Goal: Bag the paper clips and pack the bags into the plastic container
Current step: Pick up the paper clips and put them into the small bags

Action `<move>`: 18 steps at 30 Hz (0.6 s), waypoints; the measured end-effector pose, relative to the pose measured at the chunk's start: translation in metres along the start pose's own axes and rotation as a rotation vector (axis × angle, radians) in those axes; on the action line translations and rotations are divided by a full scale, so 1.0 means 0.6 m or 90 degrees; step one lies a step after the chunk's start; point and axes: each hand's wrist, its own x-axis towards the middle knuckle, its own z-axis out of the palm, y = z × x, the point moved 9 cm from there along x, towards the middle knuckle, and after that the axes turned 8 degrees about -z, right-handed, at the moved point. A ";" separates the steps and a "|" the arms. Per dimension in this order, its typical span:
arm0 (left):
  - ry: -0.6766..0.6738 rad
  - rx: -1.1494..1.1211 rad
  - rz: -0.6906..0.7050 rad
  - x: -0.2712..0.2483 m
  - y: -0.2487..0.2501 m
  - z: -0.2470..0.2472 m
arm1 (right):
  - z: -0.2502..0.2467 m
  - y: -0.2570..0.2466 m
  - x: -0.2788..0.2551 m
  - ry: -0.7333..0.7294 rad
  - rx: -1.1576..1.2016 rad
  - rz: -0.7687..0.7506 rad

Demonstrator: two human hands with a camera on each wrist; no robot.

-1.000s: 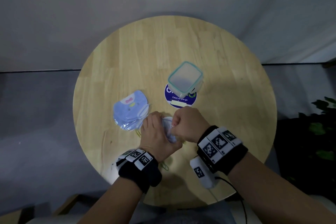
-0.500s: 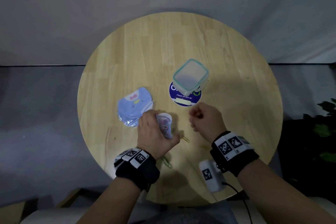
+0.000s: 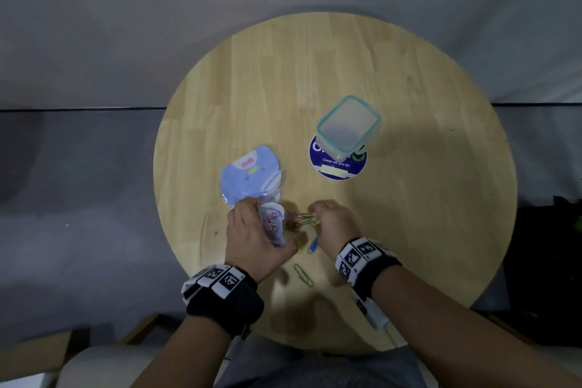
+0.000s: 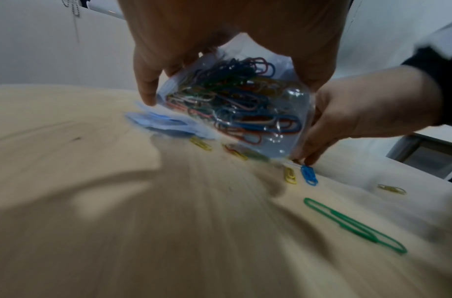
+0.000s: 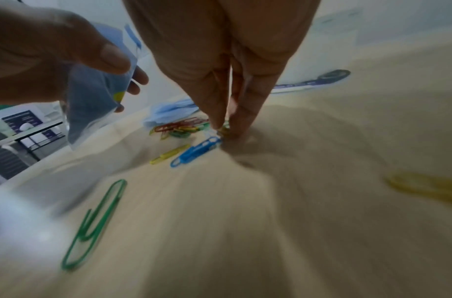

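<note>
Left hand (image 3: 252,230) grips the half-filled bag (image 4: 235,104) at frame centre, ready for more; right hand (image 3: 330,220) pinches loose paper clips (image 3: 304,218) on the table (image 3: 409,198); container (image 3: 348,126) waits upper right

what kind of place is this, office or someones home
Probably an office or shared workspace, though that is a guess. A round wooden table carries a purple sticker reading "Clean as you go", plain grey backdrop sheeting hangs behind it, and coloured paper clips lie loose on the wood.
</note>
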 end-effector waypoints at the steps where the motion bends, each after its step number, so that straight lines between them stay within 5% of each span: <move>1: 0.003 0.001 0.001 -0.001 -0.001 -0.001 | 0.003 -0.010 0.004 -0.022 0.002 -0.021; 7: 0.008 0.001 0.004 -0.001 -0.002 -0.003 | 0.029 -0.058 -0.003 -0.150 -0.211 -0.183; 18: -0.022 0.032 0.017 -0.006 0.002 0.025 | 0.038 -0.037 -0.021 -0.117 -0.200 -0.142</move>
